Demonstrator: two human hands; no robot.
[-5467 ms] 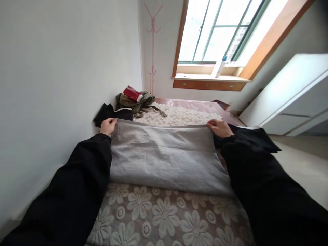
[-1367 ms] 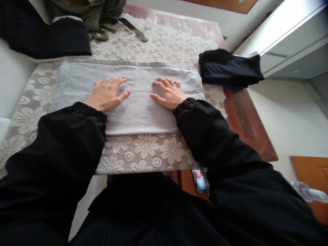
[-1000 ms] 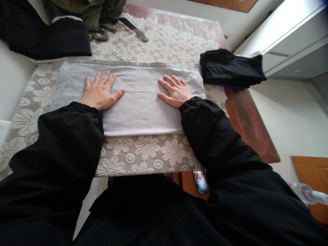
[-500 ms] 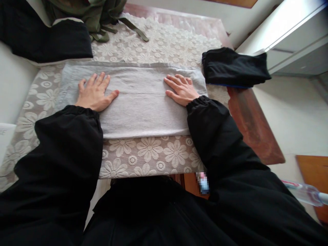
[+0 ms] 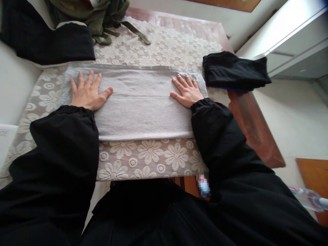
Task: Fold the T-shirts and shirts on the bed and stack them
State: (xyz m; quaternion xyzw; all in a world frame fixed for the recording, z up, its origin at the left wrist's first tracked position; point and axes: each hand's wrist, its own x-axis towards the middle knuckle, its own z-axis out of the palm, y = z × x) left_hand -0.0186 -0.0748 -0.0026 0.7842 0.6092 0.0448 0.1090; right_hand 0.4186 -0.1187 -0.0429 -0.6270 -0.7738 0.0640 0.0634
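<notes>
A light grey piece of folded cloth (image 5: 140, 106), which looks like a garment, lies flat in a wide rectangle on the table. Faint creases cross its middle. My left hand (image 5: 88, 90) rests palm down on its left part, fingers spread and thumb pointing right. On the right part lies my right hand (image 5: 188, 90), also palm down with fingers apart. Neither hand grips the cloth. My black sleeves cover both wrists and hide the cloth's lower left corner and part of its right edge.
A lace tablecloth (image 5: 150, 152) with flower patterns covers the wooden table (image 5: 258, 126). Folded black clothing (image 5: 235, 71) sits at the right. Another black garment (image 5: 56, 42) and a green backpack (image 5: 102, 17) lie at the back left. A plastic bottle (image 5: 307, 198) shows at lower right.
Both hands have slid outward over the grey cloth, the left one to the left and the right one to the right. The fingers of both are spread wider. The view has shifted slightly.
</notes>
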